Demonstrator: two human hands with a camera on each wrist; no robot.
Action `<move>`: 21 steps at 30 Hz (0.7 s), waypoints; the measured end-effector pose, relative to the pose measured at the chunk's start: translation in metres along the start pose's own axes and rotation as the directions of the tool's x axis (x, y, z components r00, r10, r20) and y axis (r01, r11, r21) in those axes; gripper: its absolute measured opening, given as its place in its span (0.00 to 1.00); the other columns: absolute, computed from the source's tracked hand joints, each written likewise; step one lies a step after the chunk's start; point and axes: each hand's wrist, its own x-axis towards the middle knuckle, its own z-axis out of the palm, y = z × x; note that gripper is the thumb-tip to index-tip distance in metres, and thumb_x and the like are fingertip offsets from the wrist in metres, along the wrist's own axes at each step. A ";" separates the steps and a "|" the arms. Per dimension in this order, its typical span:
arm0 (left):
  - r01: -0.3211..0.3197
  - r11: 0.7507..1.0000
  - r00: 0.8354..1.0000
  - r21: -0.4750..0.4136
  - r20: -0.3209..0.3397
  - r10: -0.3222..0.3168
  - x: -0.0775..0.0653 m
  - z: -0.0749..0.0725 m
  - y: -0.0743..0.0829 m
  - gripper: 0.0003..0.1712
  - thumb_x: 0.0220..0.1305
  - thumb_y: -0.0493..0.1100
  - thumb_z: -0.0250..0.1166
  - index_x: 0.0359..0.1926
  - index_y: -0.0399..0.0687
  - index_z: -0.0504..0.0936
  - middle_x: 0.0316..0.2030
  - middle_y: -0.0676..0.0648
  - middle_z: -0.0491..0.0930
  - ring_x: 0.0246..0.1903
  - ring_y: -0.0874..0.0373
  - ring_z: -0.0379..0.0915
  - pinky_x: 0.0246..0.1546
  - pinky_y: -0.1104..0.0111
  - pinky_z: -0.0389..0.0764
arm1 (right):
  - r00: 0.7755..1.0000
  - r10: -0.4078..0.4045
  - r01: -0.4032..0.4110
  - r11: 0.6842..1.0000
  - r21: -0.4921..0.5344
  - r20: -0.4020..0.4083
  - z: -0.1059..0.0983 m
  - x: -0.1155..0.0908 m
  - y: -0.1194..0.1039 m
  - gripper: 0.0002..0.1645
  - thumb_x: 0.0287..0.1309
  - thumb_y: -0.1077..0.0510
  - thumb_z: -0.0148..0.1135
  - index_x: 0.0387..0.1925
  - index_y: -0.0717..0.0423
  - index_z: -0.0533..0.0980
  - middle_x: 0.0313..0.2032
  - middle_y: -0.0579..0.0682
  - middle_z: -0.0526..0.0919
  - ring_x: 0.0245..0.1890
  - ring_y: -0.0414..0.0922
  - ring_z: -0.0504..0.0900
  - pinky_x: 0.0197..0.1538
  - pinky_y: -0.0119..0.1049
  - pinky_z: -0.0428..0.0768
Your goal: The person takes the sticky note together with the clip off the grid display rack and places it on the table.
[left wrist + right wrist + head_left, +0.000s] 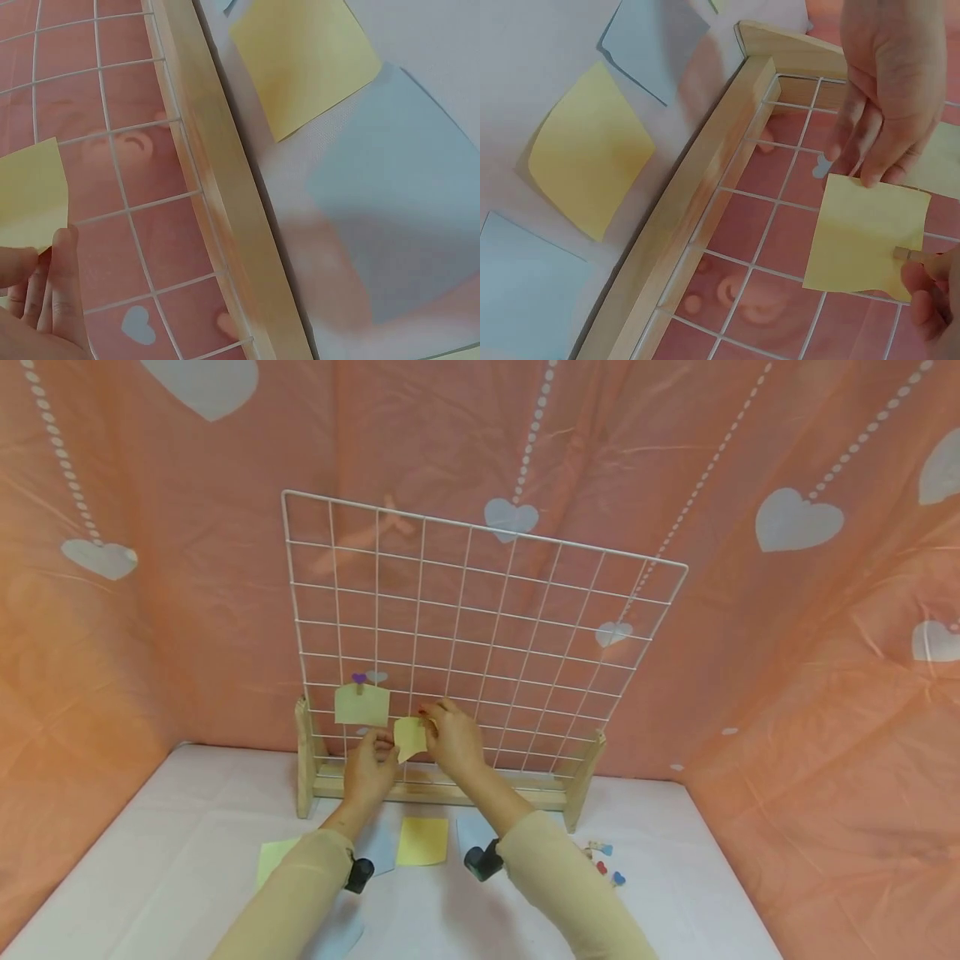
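A pale yellow sticky note is held up against the white wire grid. My left hand pinches one corner of it between thumb and fingers, as the left wrist view shows. At the opposite edge, my right hand grips a small wooden clothespin that overlaps the note. Whether the clothespin has caught a wire cannot be made out. Just left of this note, a pale green note hangs on the grid under a clothespin with a purple heart.
The grid stands in a wooden base on a white table. A yellow note, blue notes and a green note lie in front. Several heart clothespins lie at right. A pink heart-patterned cloth hangs behind.
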 end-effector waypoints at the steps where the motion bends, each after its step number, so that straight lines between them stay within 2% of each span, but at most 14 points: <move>1: -0.003 1.000 1.000 -0.004 -0.004 0.003 0.000 0.000 0.000 0.10 0.61 0.33 0.56 0.44 0.36 0.73 0.42 0.34 0.80 0.44 0.41 0.78 0.46 0.53 0.78 | 1.000 0.001 -0.001 1.000 0.004 -0.007 0.000 0.000 0.000 0.10 0.57 0.60 0.60 0.41 0.55 0.81 0.37 0.48 0.83 0.31 0.43 0.83 0.28 0.30 0.81; 8: -0.014 1.000 1.000 -0.007 -0.015 0.014 0.000 -0.001 0.000 0.11 0.61 0.32 0.57 0.45 0.35 0.74 0.42 0.35 0.80 0.44 0.41 0.79 0.47 0.54 0.79 | 0.999 -0.018 0.018 1.000 -0.013 -0.040 0.000 0.001 0.000 0.08 0.56 0.61 0.60 0.37 0.54 0.82 0.33 0.47 0.84 0.31 0.42 0.84 0.30 0.31 0.82; 15: -0.019 1.000 1.000 0.004 -0.010 0.019 -0.001 -0.003 0.001 0.11 0.61 0.31 0.56 0.45 0.34 0.74 0.42 0.34 0.80 0.43 0.41 0.78 0.46 0.54 0.79 | 0.997 -0.034 0.031 0.998 -0.047 -0.063 -0.002 0.002 0.001 0.09 0.52 0.64 0.61 0.33 0.51 0.84 0.33 0.45 0.86 0.32 0.43 0.85 0.30 0.35 0.83; 18: -0.020 1.000 1.000 0.003 -0.013 0.020 -0.002 -0.004 0.000 0.11 0.61 0.31 0.56 0.45 0.34 0.74 0.42 0.34 0.80 0.43 0.41 0.78 0.45 0.55 0.80 | 0.996 -0.027 0.025 0.999 -0.033 -0.084 -0.002 0.003 0.002 0.09 0.50 0.65 0.62 0.32 0.51 0.85 0.32 0.45 0.86 0.32 0.43 0.85 0.32 0.36 0.82; 21: -0.011 1.000 1.000 0.012 -0.008 0.011 -0.002 -0.005 -0.001 0.12 0.61 0.32 0.56 0.46 0.35 0.74 0.43 0.34 0.80 0.43 0.42 0.78 0.44 0.55 0.80 | 0.994 0.009 -0.007 1.000 0.022 -0.111 0.000 0.001 0.004 0.08 0.50 0.63 0.63 0.31 0.51 0.85 0.31 0.45 0.87 0.32 0.43 0.86 0.34 0.35 0.82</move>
